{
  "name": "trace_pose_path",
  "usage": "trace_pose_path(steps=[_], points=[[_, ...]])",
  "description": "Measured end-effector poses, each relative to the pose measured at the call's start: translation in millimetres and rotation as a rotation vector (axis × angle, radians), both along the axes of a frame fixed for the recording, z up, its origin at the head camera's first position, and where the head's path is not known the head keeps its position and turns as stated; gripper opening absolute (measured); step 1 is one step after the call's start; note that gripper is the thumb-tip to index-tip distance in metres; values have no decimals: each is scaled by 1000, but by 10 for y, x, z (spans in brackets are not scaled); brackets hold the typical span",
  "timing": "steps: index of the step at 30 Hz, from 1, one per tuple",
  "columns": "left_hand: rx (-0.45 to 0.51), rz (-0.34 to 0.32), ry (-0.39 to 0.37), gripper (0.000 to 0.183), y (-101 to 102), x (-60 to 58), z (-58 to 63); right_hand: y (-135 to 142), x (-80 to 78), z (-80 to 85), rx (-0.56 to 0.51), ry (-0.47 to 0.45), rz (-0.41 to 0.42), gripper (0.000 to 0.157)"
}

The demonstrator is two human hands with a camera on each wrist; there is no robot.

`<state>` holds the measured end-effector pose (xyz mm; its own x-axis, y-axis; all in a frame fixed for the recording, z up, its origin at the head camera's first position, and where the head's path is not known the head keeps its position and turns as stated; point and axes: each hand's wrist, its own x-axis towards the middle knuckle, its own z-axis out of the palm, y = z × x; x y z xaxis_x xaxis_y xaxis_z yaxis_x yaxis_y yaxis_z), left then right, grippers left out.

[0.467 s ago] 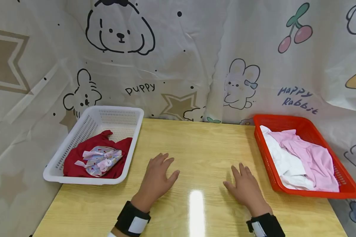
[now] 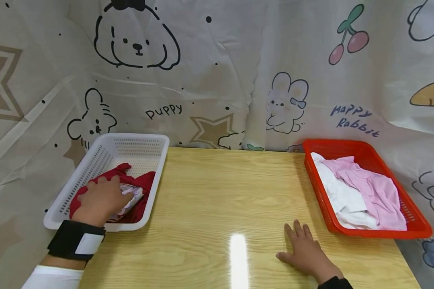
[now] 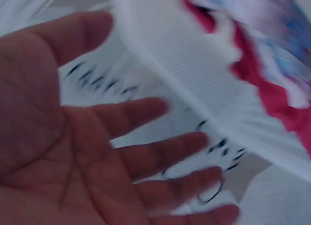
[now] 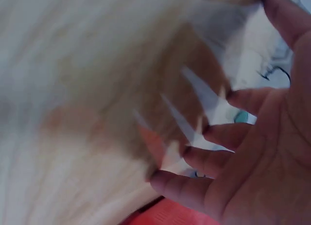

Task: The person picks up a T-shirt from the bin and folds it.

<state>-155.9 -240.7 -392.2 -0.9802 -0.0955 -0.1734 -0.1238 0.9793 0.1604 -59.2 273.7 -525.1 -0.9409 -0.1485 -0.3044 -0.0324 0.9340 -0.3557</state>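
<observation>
From where I stand, the fingers of the left hand (image 2: 102,197) look straight and well spread, reaching down inside the perforated white plastic basket (image 2: 139,149); whether they touch anything there I can't tell. Under that hand lies a rumpled dark-red cloth (image 2: 146,182), with a small light-blue-and-white printed fabric piece (image 3: 272,18) on top of it, partly hidden by the hand, both in the white basket. A moment ago this hand was over bare wood to the right of the basket; now it is within the rim, so I judge the work is at the stage of reaching for the cloths, with nothing lifted. The right hand (image 2: 306,253), fingers fanned out and gripping nothing, is low at the surface of the pale wooden desk (image 2: 209,192), well to the right of the white basket. Farther right from that basket, beyond the right hand, sits a red plastic basket (image 2: 417,229) holding a white cloth (image 2: 347,202) partly overlapped by a pale-pink cloth (image 2: 380,192), both lying as they were.
</observation>
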Motion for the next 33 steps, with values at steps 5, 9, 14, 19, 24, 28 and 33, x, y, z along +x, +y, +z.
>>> trace_pose_path(steps=[5,9,14,19,24,28,33], points=[[9,-131,-146,102,-68,-160,-261,-26,3,-2,19,3,-5,98],[33,-201,-267,106,-66,-229,-438,-40,-3,8,18,30,6,97],[23,-206,-295,107,-148,-290,-598,-83,-34,-12,-4,34,8,98],[-1,-312,-129,64,-202,-324,-791,-79,-22,-25,11,22,-2,99],[-52,-339,-34,25,-171,-303,-792,-44,20,-30,17,27,-10,100],[-6,-250,-38,30,-216,-285,-685,-53,18,-49,20,42,6,101],[120,-70,36,53,-228,-262,-410,-52,-6,-53,34,22,26,102]])
